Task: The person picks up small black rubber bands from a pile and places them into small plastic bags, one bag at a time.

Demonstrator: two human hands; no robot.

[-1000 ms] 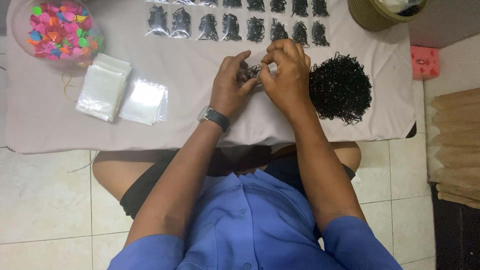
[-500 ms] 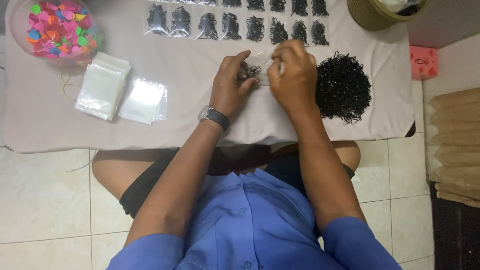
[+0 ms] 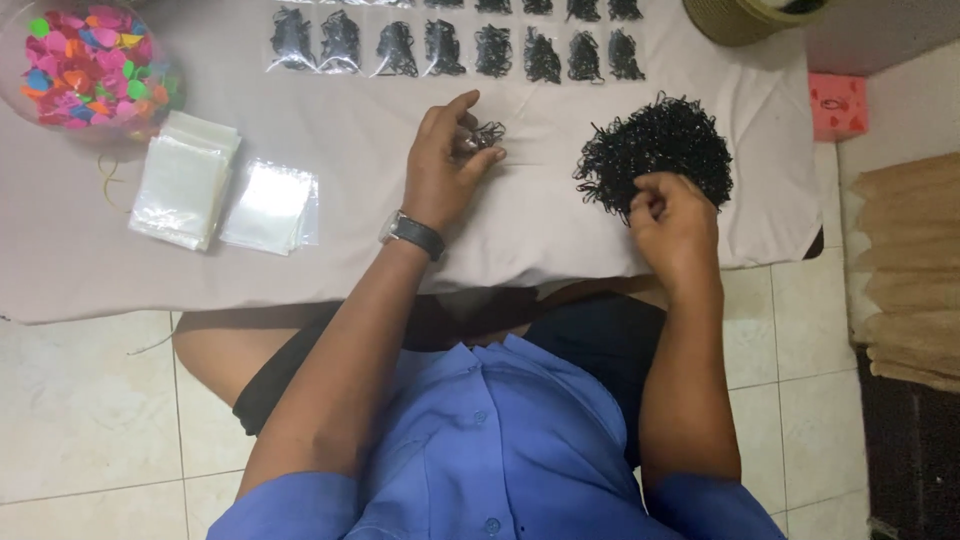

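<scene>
Hands sorting small black elastic bands on the desk (image 3: pixel 300 100).
Left hand (image 3: pixel 445 165) pinches a small clump of bands (image 3: pixel 488 132), no clear long axis; right hand (image 3: pixel 672 222), fingers closed, plucks at the round pile of bands (image 3: pixel 655 150) beside it.

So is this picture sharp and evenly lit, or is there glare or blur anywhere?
Head view: soft, even light; only faint shadows under the left hand and right hand. The clear bags show mild sheen, no harsh glare. The black loop pile reads as a dark mass, single loops hard to separate. Slight softness overall; the edges bend a little.
</scene>
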